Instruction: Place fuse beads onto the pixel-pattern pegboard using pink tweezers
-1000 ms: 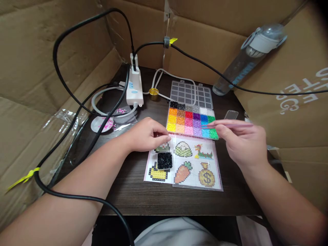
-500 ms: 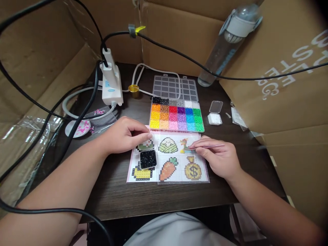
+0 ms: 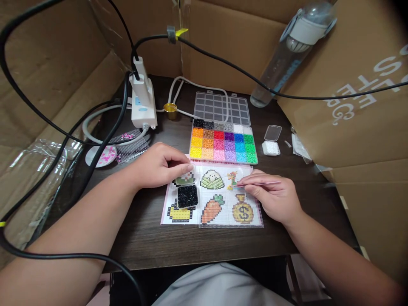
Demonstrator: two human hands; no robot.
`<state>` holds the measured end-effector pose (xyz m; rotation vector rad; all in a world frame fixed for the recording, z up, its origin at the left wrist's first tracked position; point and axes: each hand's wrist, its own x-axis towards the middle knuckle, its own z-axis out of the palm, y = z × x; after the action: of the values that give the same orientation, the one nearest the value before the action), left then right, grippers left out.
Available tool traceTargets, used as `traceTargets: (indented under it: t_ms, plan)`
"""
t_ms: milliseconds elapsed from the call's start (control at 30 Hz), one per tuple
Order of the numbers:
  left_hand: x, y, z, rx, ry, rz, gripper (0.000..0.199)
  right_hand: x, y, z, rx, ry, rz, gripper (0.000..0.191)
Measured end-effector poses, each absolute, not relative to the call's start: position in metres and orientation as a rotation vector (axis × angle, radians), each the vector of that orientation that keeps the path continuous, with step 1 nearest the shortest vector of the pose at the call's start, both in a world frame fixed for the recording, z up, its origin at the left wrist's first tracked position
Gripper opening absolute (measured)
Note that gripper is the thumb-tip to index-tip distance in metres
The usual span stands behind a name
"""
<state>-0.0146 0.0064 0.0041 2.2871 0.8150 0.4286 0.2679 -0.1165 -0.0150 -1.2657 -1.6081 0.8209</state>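
Observation:
My right hand (image 3: 276,197) pinches a pair of pink tweezers (image 3: 263,183), their tips pointing left at the small dragon-like pixel picture (image 3: 231,180) on the pattern sheet (image 3: 194,221). A clear pegboard (image 3: 234,226) lies over the sheet's right part. On the left, my left hand (image 3: 161,165) has thumb and fingers closed at the raised clear lid (image 3: 185,180) of a small box of black beads (image 3: 187,196). That box rests on the sheet, partly covering a yellow picture (image 3: 180,214). Carrot (image 3: 213,210) and money bag (image 3: 242,211) pictures show beside it.
Behind the sheet stands an open bead organizer (image 3: 223,142) with many colours. A small box of white beads (image 3: 270,148) sits right. A power strip (image 3: 143,106), gold cup (image 3: 170,111) and bottle (image 3: 280,63) are farther back. Black cables (image 3: 223,59) cross the view; cardboard walls surround the table.
The camera view has shifted slightly, so everything sits a little farther right. Both hands stay at the sheet, and the tweezers' tips remain by the dragon-like picture.

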Motion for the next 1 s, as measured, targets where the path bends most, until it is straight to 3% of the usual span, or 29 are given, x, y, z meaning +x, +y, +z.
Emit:
traceTargets:
  t_ms: [733, 1000]
  plan:
    - [-0.014, 0.006, 0.005, 2.296, 0.811, 0.431, 0.029, 0.269, -0.116, -0.018, -1.254, -1.574, 0.856, 0.016]
    - [-0.016, 0.004, 0.005, 2.262, 0.826, 0.389, 0.029, 0.245, -0.083, 0.014, -1.253, -1.504, 0.723, 0.013]
